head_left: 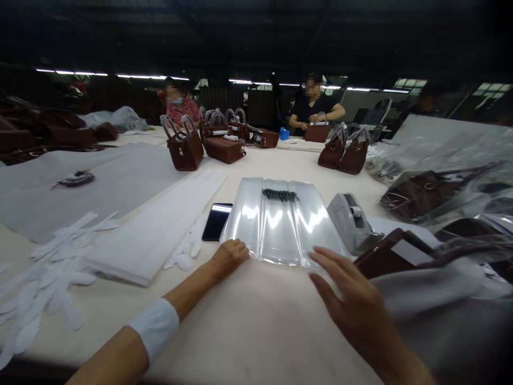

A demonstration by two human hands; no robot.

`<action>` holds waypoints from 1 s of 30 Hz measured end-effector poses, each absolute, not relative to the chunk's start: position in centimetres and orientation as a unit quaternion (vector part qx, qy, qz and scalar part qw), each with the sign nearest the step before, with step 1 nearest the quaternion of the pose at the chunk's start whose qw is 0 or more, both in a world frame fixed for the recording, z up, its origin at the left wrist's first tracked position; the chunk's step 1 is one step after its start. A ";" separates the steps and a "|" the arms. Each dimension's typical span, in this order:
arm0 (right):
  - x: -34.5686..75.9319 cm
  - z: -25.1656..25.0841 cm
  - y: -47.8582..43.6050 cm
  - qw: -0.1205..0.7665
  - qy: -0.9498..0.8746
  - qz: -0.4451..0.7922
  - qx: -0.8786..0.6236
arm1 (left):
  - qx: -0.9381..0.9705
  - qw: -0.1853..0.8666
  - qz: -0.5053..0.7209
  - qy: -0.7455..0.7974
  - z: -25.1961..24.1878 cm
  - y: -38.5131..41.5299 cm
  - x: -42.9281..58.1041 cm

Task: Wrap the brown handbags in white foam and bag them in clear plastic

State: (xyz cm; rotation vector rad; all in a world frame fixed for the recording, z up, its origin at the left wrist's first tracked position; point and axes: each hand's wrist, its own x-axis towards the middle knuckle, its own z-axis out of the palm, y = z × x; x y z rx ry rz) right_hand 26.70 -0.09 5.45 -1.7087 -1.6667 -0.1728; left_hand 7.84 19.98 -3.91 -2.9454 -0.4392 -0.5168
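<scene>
Past the far edge of the surface [248,321], you have rows of tube lights [152,77] glowing under a dark ceiling [256,37]. White glare streaks the plastic sheets [282,230] in from the near edge. Your right hand [356,299] looks blurred, and the surface's near right corner sinks into soft, stretched shadow.

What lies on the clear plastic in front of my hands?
On the clear plastic, near its far edge, lies a dark bunched item. Anything under the plastic is covered and cannot be seen.
</scene>
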 end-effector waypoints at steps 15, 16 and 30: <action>31.6 -5.8 11.5 0.260 -0.622 0.033 -0.738 | -0.979 0.021 -0.125 -0.162 -3.6 24.5 10.7; 31.4 -6.0 11.5 0.263 -0.623 0.035 -0.735 | -0.981 0.021 -0.116 -0.152 -3.6 24.7 10.8; 32.6 -3.7 10.9 0.308 -0.663 0.077 -0.678 | -0.987 0.084 -0.099 -0.090 -0.9 24.1 7.2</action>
